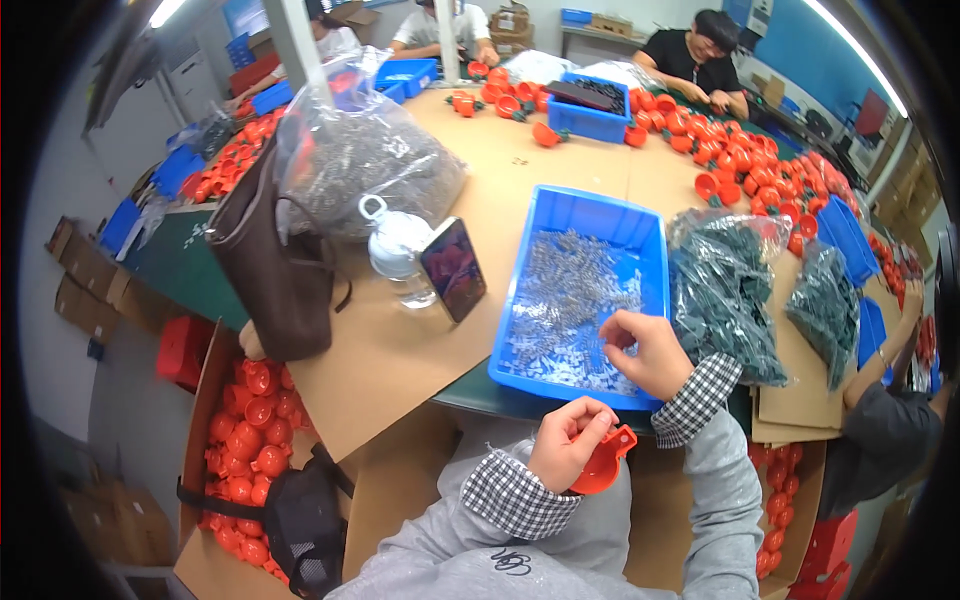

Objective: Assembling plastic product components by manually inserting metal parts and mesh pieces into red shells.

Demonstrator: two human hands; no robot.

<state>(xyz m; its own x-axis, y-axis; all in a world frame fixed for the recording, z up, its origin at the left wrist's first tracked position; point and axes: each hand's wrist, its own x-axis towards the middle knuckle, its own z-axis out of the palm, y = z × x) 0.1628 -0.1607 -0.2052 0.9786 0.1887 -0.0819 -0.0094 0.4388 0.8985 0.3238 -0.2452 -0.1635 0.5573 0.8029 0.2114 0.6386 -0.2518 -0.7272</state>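
Note:
My left hand (572, 445) is closed on a red-orange plastic cup (602, 470) with a small lug on its rim, held above my lap just below the bin's near edge. Over the near right part of a blue bin (655, 250) is my right hand (652, 355), its thumb and fingers curled together in a pinch. Whatever sits between those fingertips is too small to make out. Many small grey metal pieces (565, 280) fill the middle of the bin, and small whitish pieces (570, 370) lie at its near end.
Right of the bin lie bags of dark green parts (725, 300). To the left stand a phone (452, 270), a bottle (398, 250), a brown bag (270, 260) and a clear sack (370, 165). Boxes of red cups (250, 440) flank me. A co-worker (695, 60) sits across the table.

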